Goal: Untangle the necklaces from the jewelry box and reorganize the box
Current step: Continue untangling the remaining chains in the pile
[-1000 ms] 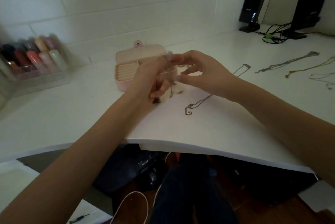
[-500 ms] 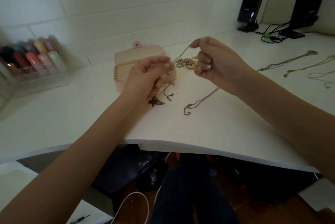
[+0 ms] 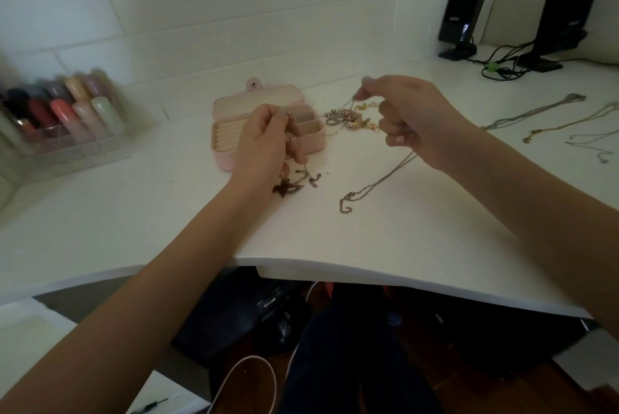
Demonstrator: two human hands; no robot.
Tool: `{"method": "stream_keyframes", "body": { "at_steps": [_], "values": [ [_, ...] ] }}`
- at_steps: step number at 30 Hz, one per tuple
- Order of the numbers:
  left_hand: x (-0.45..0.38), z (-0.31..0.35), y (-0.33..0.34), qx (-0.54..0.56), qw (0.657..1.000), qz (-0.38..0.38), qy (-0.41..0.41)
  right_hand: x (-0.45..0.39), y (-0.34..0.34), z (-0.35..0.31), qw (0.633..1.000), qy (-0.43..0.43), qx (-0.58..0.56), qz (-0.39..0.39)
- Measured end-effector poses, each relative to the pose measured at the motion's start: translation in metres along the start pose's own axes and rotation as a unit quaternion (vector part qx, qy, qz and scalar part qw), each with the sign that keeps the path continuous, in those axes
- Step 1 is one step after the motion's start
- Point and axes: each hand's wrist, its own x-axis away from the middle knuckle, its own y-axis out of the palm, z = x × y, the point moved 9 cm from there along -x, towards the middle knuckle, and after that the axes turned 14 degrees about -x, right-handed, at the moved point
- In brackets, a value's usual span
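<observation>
A wide bare patch of the white desk [image 3: 335,239] is seen at centre, above its curved front edge. The open pink jewelry box [image 3: 231,135] sits centre-left. A thin silver chain [image 3: 378,179] is pinched by the right hand [image 3: 412,118], and a dark-charmed chain [image 3: 294,182] by the left hand [image 3: 264,145].

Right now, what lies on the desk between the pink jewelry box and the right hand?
In the head view, a small heap of tangled jewelry lies on the white desk between the pink jewelry box and the right hand.
</observation>
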Motion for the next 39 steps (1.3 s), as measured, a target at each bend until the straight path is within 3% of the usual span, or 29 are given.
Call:
{"method": "stream_keyframes", "body": {
  "at_steps": [5,11,16,20,22,25,28,33,36,39],
  "values": [
    [-0.002,0.002,-0.008,-0.010,1.000,0.027,0.008,0.005,0.012,0.002,0.965,-0.024,0.261,-0.027],
    [-0.001,0.006,0.009,0.055,0.996,-0.068,0.025,0.008,0.025,0.014,0.897,-0.086,0.430,-0.060],
    [0.008,0.014,0.027,0.051,0.985,-0.154,0.060,0.010,0.047,0.013,0.939,-0.130,0.286,-0.142],
    [0.003,0.008,0.018,0.045,0.993,-0.108,0.032,0.007,0.037,0.011,0.990,-0.033,0.045,-0.128],
    [0.000,0.005,0.009,0.019,0.997,-0.074,0.015,0.005,0.026,0.005,0.993,0.008,-0.080,-0.086],
    [0.001,0.006,0.003,-0.031,0.998,-0.037,0.030,0.003,0.008,-0.004,0.987,0.028,-0.157,-0.033],
    [0.003,0.010,-0.009,-0.142,0.986,0.043,0.083,0.000,-0.005,-0.004,0.987,0.035,-0.158,-0.015],
    [0.013,0.024,-0.015,-0.360,0.912,0.130,0.149,-0.001,0.000,-0.012,0.991,-0.001,-0.123,-0.048],
    [0.014,0.027,-0.023,-0.377,0.901,0.170,0.129,-0.001,-0.006,-0.023,0.996,-0.054,-0.060,-0.033],
    [0.010,0.023,-0.030,-0.345,0.913,0.186,0.113,0.001,-0.010,-0.033,0.990,-0.117,0.083,-0.005]
  ]
}}
